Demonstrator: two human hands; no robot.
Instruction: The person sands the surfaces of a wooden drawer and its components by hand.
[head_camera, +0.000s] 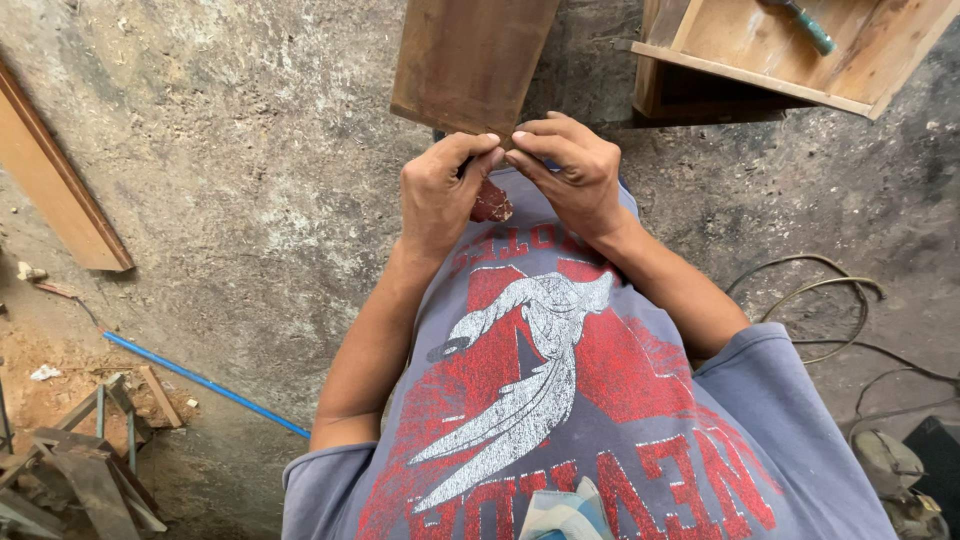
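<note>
Soft, even daylight here, bright on the concrete floor (250, 200) and no hard glare. Shadows pool dark under the wooden shelf unit (760, 60) at top right. Focus is crisp in the centre; wide-angle stretch bends the edges, corners dimming slightly.
</note>
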